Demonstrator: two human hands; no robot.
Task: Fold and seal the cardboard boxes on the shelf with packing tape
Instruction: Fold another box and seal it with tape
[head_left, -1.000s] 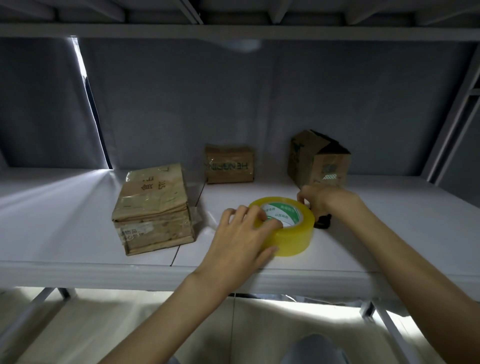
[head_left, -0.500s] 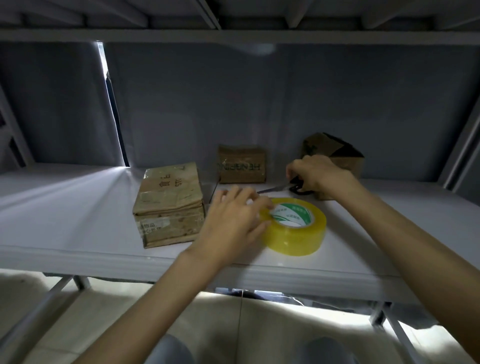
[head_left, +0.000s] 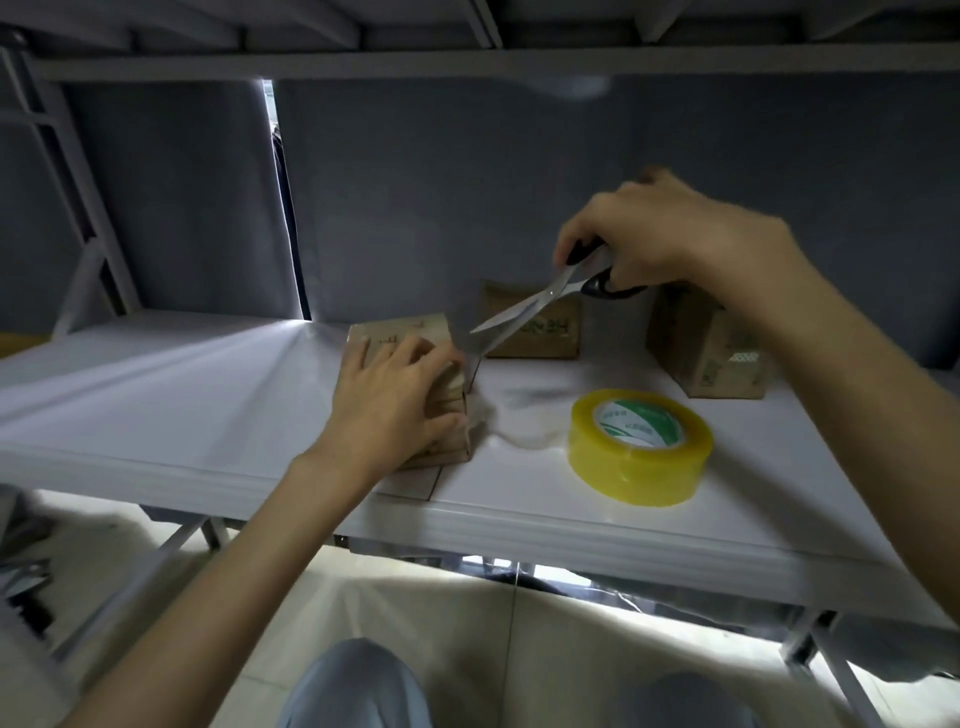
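Note:
A flat, taped cardboard box (head_left: 400, 332) lies on the white shelf (head_left: 156, 395). My left hand (head_left: 395, 400) rests on top of it with fingers curled over its right edge. My right hand (head_left: 654, 234) grips black-handled scissors (head_left: 540, 301), the blades slightly parted and pointing down-left toward the box's right side. A yellow roll of packing tape (head_left: 641, 444) lies flat on the shelf to the right; a clear strip of tape (head_left: 519, 431) runs from it toward the box.
A small closed cardboard box (head_left: 545, 332) stands against the grey back wall. Another box (head_left: 711, 353) with raised flaps sits at the back right, partly behind my right arm. A shelf beam (head_left: 467, 62) runs overhead. The shelf's front edge (head_left: 519, 525) is close to me.
My left hand left the tape roll and moved onto the flat box. My right hand lifted the scissors and swung their blades toward the box. The camera view shifted left.

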